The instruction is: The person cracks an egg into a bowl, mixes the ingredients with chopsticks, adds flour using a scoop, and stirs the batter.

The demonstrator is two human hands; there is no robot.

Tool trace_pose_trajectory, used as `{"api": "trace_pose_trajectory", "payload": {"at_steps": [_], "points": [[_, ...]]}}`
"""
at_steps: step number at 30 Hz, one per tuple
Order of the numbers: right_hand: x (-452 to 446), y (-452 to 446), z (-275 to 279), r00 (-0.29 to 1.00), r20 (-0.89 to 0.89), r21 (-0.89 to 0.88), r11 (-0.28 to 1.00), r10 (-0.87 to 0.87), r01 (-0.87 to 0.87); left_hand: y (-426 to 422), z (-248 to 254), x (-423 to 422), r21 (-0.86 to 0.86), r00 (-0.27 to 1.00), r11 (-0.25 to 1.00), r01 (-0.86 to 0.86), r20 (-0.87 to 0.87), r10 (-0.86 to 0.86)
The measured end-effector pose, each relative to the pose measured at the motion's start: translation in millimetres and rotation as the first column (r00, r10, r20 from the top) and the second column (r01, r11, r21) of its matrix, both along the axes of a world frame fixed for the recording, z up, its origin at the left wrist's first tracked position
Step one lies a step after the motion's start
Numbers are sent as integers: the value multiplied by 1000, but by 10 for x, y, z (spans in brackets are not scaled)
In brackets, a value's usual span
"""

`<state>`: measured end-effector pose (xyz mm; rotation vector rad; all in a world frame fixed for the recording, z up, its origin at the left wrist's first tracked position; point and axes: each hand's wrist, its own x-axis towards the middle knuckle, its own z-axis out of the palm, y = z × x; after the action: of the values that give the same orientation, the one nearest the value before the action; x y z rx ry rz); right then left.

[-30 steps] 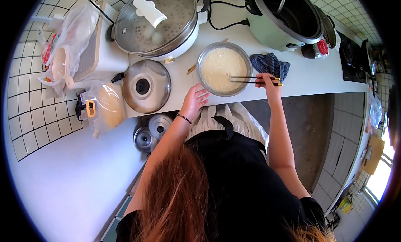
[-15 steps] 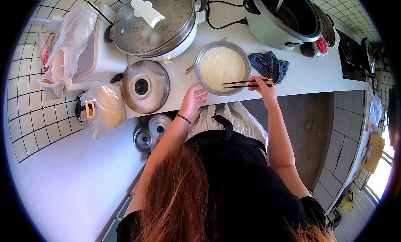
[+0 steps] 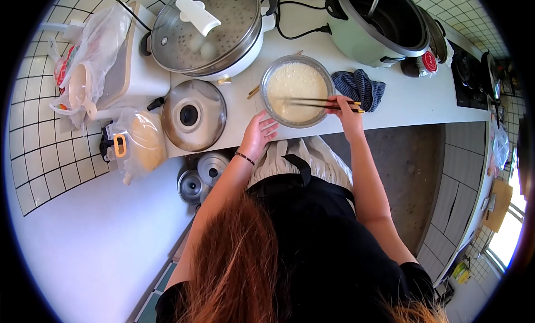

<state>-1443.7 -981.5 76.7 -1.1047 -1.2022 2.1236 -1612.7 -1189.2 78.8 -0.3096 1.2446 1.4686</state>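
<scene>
A metal bowl (image 3: pixel 267 107) stands near the counter's front edge, holding a pale, lumpy batter (image 3: pixel 295 83). My right hand (image 3: pixel 348 116) grips a pair of dark chopsticks (image 3: pixel 317 102) with gold-coloured ends, at the bowl's right side. Their tips are in the batter, slightly smeared by motion. At the bowl's lower left is my left hand (image 3: pixel 259 131), palm turned up and fingers spread, close to the rim. It holds nothing; whether its fingertips touch the bowl I cannot tell. A dark blue cloth (image 3: pixel 361 89) lies crumpled right of the bowl.
A glass-lidded electric pot (image 3: pixel 223 61) stands at the back left, with a separate glass lid (image 3: pixel 209 120) before it. At the back right is a green cooker (image 3: pixel 362 42). A bagged item (image 3: pixel 146 139) sits at the left edge. A stove (image 3: pixel 471 78) is far right.
My right hand has shifted slightly left and up, and the chopstick tips have swept left through the batter. My left hand and the bowl stay about where they were.
</scene>
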Motion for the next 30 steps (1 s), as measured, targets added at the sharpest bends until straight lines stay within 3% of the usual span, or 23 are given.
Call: {"api": "trace_pose_trajectory", "payload": {"at_steps": [3, 6, 9, 12, 15, 18, 21, 24, 27, 30], "points": [[-41, 2, -1, 994, 73, 66, 994, 78, -83, -15, -6, 4, -1, 1000, 1000, -1, -1, 1], [-53, 14, 20, 999, 24, 15, 999, 31, -32, -14, -28, 1, 5, 1000, 1000, 0, 3, 0], [-68, 36, -7, 993, 97, 101, 991, 74, -84, -26, -28, 8, 9, 1000, 1000, -6, 6, 6], [-47, 53, -2, 997, 38, 5, 998, 69, -69, -22, -14, -2, 16, 1000, 1000, 1, 7, -1], [-32, 85, 5, 994, 104, 80, 996, 40, -49, -11, -10, 12, 8, 1000, 1000, -5, 12, 5], [-5, 124, 20, 991, 53, 11, 993, 119, -120, -17, -23, 7, 6, 1000, 1000, -9, 11, 9], [-4, 142, 13, 996, 86, 133, 991, -22, 10, -19, -38, 20, 10, 1000, 1000, -11, 11, 11], [47, 211, 59, 977, 115, 9, 984, 177, -179, -13, -13, 14, -4, 1000, 1000, -10, 9, 10], [42, 189, 46, 996, 90, 119, 993, -28, 18, -4, -15, 13, 3, 1000, 1000, -10, 11, 10], [73, 222, 90, 974, 130, 7, 983, 183, -186, -20, -36, 10, 9, 1000, 1000, -11, 10, 11]]}}
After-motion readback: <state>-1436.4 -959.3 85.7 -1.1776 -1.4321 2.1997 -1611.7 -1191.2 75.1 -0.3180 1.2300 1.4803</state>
